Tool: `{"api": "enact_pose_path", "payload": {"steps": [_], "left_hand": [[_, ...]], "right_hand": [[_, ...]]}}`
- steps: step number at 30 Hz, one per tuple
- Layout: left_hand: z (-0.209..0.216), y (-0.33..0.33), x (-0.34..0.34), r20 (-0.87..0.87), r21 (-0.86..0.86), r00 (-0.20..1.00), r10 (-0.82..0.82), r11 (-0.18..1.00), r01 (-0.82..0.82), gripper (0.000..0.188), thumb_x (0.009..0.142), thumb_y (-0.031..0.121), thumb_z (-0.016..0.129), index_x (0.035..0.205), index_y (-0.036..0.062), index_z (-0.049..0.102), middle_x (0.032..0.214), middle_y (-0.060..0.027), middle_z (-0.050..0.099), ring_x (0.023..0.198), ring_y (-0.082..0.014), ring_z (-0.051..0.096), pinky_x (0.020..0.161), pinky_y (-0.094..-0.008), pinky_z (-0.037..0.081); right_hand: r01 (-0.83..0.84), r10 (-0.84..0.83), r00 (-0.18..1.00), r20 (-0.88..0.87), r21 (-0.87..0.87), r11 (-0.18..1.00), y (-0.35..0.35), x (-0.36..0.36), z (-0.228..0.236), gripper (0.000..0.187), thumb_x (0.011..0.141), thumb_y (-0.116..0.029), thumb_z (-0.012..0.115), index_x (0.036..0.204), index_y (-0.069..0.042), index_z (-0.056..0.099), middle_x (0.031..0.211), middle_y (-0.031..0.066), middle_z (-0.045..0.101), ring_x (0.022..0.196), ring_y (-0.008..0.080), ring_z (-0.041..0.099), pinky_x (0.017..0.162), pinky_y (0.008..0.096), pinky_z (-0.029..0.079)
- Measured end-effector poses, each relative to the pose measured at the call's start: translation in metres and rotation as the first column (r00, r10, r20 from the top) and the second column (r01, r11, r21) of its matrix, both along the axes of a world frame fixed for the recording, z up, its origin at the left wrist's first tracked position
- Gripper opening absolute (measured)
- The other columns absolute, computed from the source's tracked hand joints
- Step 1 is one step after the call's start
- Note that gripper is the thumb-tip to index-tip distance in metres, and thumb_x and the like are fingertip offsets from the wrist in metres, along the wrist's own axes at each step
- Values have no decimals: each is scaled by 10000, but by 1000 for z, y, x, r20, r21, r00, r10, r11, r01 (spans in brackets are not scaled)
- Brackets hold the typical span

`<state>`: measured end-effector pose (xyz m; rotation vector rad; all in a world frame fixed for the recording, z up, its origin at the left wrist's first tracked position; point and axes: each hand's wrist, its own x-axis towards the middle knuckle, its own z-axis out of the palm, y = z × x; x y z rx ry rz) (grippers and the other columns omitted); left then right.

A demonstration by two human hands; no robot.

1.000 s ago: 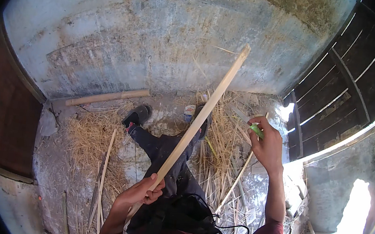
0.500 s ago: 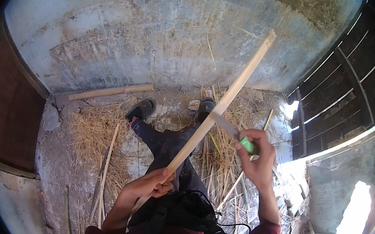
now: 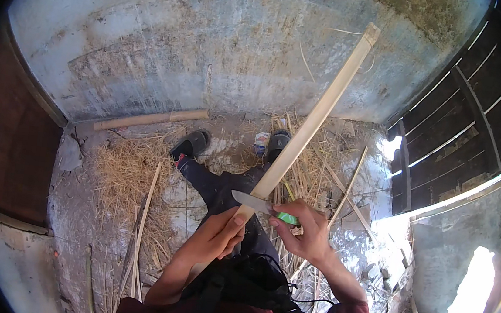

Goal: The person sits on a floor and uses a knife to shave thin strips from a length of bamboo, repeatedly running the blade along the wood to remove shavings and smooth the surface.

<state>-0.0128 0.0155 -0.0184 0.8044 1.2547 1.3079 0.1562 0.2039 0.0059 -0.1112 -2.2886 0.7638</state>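
Note:
My left hand (image 3: 215, 237) is closed around the lower part of a long, pale bamboo strip (image 3: 312, 123), which slants up and to the right in front of me. In my right hand (image 3: 308, 231) is a knife (image 3: 250, 202) with a short metal blade and green on its handle. The blade lies across the strip just above my left fingers. A thin curled sliver (image 3: 344, 31) hangs off the strip's far end. The strip's near end passes behind my left hand and forearm.
Heaps of straw-like shavings (image 3: 127, 171) lie on the floor on both sides of my legs. A bamboo pole (image 3: 150, 120) rests along the stained wall (image 3: 169, 56). Loose sticks (image 3: 348, 185) lie at right, near a dark slatted panel (image 3: 461, 130). A brown panel (image 3: 15, 132) stands at left.
My right hand has brought the knife down and left along the strip, close to my left hand. My left hand has shifted slightly right and up, and the strip has moved with it.

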Motion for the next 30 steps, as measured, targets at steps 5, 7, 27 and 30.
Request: {"api": "enact_pose_path", "payload": {"steps": [5,7,27,30], "left_hand": [[4,0,4,-84,72,996,41,997,-35,400,1167,368,514,1284,-7,588,700,20,527,509,-55,488,476,-261,401],[10,2,5,-163,62,984,70,996,-60,406,1150,357,558,1290,-21,595,695,8,560,519,-68,520,483,-281,411],[9,1,10,-288,64,933,215,977,-206,389,1117,379,630,1087,-7,664,664,-52,608,569,-109,579,527,-321,434],[7,1,10,-271,83,921,280,960,-267,380,1110,374,645,1104,-6,648,659,-42,587,575,-88,550,533,-311,417]], "right_hand": [[6,-6,1000,4,-4,1000,-5,-4,-3,315,885,-113,878,1139,-60,700,923,101,757,667,252,733,569,357,568],[15,-15,999,-36,1,1000,-5,-7,-3,315,878,-124,887,1130,-65,706,920,96,757,644,244,720,555,356,558],[78,-76,997,-20,131,988,-12,-7,8,254,826,-226,928,968,-112,750,799,31,713,612,229,691,527,355,515],[128,-130,992,-1,173,977,-8,2,18,251,823,-233,929,954,-110,754,775,28,689,598,222,674,522,350,505]]}}
